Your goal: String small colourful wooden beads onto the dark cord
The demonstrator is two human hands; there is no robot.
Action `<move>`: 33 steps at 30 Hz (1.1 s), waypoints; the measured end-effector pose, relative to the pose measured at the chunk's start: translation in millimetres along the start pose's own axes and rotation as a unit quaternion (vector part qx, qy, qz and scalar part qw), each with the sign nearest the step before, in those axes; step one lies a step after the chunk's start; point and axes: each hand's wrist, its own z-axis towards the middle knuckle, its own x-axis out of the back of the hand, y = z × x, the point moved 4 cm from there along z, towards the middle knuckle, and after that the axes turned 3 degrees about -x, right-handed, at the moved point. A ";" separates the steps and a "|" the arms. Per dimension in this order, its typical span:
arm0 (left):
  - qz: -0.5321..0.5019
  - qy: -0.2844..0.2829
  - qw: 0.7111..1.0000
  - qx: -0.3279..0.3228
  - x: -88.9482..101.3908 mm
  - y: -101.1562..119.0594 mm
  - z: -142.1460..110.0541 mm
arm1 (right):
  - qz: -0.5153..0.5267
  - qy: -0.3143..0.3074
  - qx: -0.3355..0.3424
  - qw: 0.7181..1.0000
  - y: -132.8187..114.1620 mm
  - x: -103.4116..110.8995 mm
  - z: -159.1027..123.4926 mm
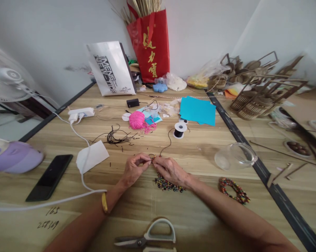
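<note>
My left hand (134, 168) and my right hand (170, 170) meet over the wooden table (200, 147), fingertips pinched together on a thin dark cord (169, 139). The cord runs up to a small spool (179, 130). A string of coloured beads (168, 185) lies on the table just under my right hand. A gold bangle (104, 203) sits on my left wrist.
A finished bead bracelet (234, 190) and a clear glass bowl (235, 156) lie to the right. Scissors (147, 238) rest at the near edge. A black phone (50, 176), white paper (92, 156), loose cord scraps (116, 137), pink yarn (137, 120), blue paper (198, 110) and bags surround.
</note>
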 end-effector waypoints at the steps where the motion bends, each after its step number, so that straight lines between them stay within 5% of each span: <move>1: -0.004 0.001 1.000 0.006 0.0 0.3 0.6 | 0.001 -0.001 0.002 1.000 -1.2 1.2 0.2; 13: -0.085 -0.038 0.987 0.130 5.0 -14.9 2.9 | 0.002 0.044 -0.030 0.999 12.2 1.3 0.0; 33: -0.157 -0.054 0.975 0.146 -2.1 -17.5 1.1 | -0.058 0.063 0.002 0.996 10.8 0.7 -0.3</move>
